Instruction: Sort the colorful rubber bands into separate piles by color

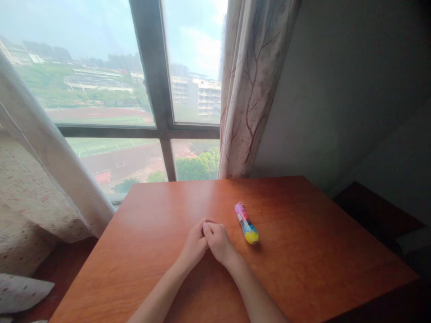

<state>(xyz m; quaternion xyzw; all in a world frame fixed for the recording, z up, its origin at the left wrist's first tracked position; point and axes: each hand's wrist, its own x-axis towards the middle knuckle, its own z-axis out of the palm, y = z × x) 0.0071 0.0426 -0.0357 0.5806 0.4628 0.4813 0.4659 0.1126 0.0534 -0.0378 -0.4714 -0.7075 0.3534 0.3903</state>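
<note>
My left hand (196,241) and my right hand (218,242) are clasped together above the middle of the table, their fingers folded against each other. Both are closed, and no object shows between them; some fingers of each hand are hidden by the clasp. A short, colourful, rolled bundle (247,224), which looks like a folded umbrella, lies on the table to the right of my right hand, apart from it. Its far end is pink with a small loop, the middle is blue, white and red, and the near end is yellow.
The reddish-brown wooden table (303,251) reaches to a window (161,130) at the back. A patterned curtain (249,98) hangs at the window's right and a pale curtain (43,148) at the left. A dark piece of furniture (377,211) stands beyond the table's right edge.
</note>
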